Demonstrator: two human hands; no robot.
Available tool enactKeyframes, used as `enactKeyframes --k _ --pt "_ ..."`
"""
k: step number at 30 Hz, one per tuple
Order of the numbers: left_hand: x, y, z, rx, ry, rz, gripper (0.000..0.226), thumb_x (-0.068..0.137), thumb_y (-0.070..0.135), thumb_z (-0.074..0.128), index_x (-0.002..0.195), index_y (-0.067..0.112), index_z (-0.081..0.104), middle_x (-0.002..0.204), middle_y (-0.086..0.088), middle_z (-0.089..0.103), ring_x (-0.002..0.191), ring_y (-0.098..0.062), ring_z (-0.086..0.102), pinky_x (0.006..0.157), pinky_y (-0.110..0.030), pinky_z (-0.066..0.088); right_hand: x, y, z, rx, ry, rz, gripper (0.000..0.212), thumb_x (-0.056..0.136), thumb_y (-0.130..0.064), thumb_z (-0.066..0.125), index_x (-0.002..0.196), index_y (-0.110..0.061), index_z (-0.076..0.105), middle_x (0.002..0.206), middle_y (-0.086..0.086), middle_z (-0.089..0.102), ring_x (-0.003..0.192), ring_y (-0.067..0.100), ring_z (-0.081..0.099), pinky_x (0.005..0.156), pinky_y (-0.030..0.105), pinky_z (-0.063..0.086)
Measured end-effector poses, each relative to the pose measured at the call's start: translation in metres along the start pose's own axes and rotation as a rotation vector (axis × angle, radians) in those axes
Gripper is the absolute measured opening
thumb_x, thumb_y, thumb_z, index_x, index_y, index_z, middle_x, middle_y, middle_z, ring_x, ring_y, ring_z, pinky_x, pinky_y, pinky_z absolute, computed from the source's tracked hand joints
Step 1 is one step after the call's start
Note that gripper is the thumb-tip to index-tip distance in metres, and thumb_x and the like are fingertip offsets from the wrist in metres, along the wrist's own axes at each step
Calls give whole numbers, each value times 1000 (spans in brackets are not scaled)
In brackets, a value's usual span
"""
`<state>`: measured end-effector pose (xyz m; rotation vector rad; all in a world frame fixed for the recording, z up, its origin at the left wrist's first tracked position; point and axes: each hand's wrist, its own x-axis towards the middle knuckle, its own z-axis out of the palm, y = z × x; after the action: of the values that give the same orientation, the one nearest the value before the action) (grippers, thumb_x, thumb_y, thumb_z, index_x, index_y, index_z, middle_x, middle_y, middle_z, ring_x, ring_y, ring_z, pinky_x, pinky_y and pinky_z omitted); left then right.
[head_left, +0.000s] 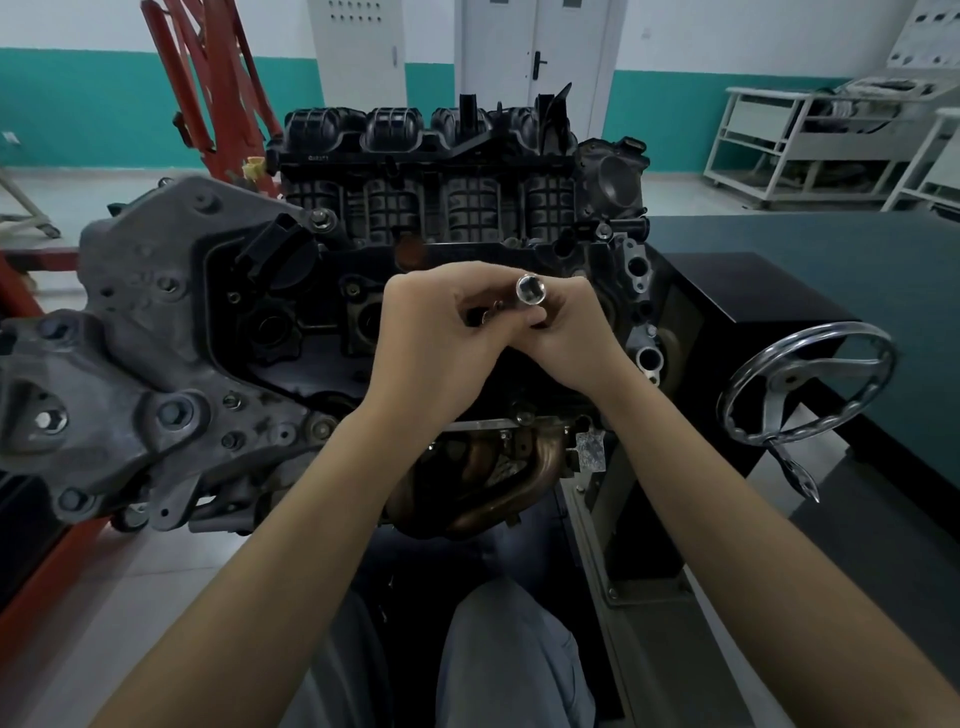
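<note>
Socket (530, 287) sits pinched in the fingers of my right hand (569, 338), over the engine (322, 291); my left hand (436, 332) pinches a small metal part (491, 313) at its nine o'clock. I should align both squarely before pushing.
</note>
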<state>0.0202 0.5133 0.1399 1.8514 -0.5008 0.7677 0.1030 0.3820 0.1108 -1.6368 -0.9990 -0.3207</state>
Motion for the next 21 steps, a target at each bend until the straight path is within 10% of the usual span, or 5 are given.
enactKeyframes --k 5,10,17,21 --pt "1 -4 -5 -156 -120 -16 33 79 -12 68 107 5 68 98 -8 72 97 -17 70 90 -33 55 -1 -3 2 3 15 34 19 77 -11 65 72 -29 64 73 -29 66 74 -9 64 69 7 45" --pt "-2 -2 -2 -13 32 -60 22 72 2 81 87 15 72 84 7 72 83 -4 69 79 -23 56 1 6 0 -23 48 32 22 78 1 73 96 -11 71 89 0 72 86 9 70 77 21 52" --pt "-1 0 -5 -151 -94 -49 29 78 -11 70 103 3 70 97 -11 72 96 -19 70 90 -40 55 -1 -2 2 -29 -21 22 26 81 -8 65 97 -30 68 84 -34 67 85 -10 64 76 8 47" --pt "-2 1 -2 -72 26 -71 28 68 3 83 90 16 72 87 7 72 85 -4 70 82 -24 56 0 4 1 -44 54 7 20 77 -9 74 96 -15 70 89 0 74 86 14 71 78 28 55"
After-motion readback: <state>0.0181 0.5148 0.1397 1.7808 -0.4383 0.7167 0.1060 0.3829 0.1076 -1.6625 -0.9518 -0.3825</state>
